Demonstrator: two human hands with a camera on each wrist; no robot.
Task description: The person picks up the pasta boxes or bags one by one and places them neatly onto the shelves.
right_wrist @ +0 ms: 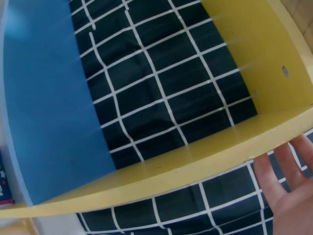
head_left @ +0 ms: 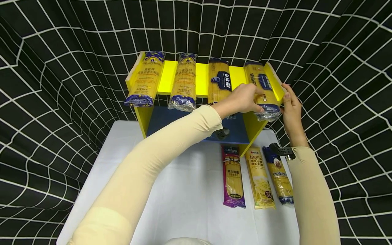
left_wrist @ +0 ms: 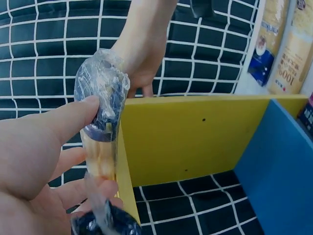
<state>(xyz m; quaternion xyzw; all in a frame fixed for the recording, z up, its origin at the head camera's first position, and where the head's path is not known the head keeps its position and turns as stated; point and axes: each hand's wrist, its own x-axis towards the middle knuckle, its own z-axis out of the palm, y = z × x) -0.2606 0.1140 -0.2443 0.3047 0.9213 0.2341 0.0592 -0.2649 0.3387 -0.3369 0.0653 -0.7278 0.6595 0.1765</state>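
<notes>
On the right end of the yellow shelf top (head_left: 202,80) lies a pack of spaghetti (head_left: 267,97) with a crinkled clear plastic end. My left hand (head_left: 243,98) holds this pack near its front end; in the left wrist view, the thumb lies on the plastic end (left_wrist: 105,81) and other fingers sit along the pack, partly hidden. Against the outside of the shelf's right side panel (head_left: 273,81) rests my right hand (head_left: 292,112). Its fingers (right_wrist: 288,166) reach along the yellow edge in the right wrist view, tips partly hidden.
Three more pasta packs lie on the shelf top: left (head_left: 145,80), middle-left (head_left: 183,81) and middle-right (head_left: 217,80). A purple-ended pack (head_left: 233,180), a yellow pack (head_left: 260,180) and a blue-ended pack (head_left: 280,177) lie on the white table (head_left: 183,197). Black white-gridded cloth surrounds everything.
</notes>
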